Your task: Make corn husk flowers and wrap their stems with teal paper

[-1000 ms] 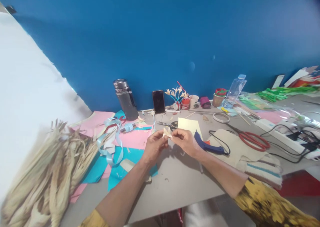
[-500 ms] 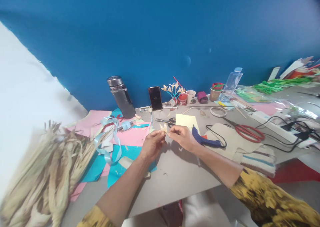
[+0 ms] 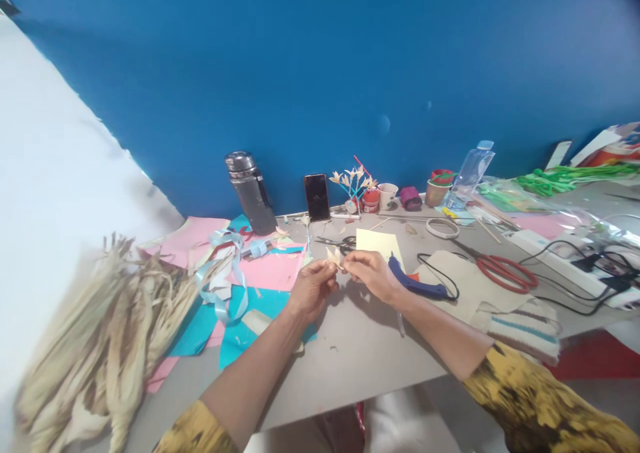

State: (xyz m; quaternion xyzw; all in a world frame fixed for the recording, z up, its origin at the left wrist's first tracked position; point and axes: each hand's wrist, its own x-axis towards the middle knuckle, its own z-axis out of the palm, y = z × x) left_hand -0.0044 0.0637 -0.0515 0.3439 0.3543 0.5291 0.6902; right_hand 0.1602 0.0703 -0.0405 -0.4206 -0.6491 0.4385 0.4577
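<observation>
A small cream corn-husk flower [image 3: 334, 256] is pinched at its base between both hands over the middle of the table. My left hand [image 3: 315, 285] is closed, thumb and forefinger pressed on the flower's left side. From the right, my right hand [image 3: 369, 273] grips the base with its fingertips. A blue glue gun [image 3: 417, 285] lies just right of that hand. Dark scissors [image 3: 343, 243] and a yellow paper sheet [image 3: 377, 241] lie right behind the hands. Similar finished flowers [image 3: 354, 178] stand in a bunch near the wall.
Dried corn husks [image 3: 90, 346] are heaped at the left, by pink and turquoise paper [image 3: 240, 346]. A grey thermos [image 3: 250, 193], a phone [image 3: 317, 197] and cups line the blue wall. Red-handled scissors [image 3: 507, 273], a folded cloth [image 3: 523, 326] and a power strip [image 3: 555, 256] lie rightward.
The view has shifted slightly, so the table things appear a little farther right. Both hands keep their pinch on the flower, with little movement.
</observation>
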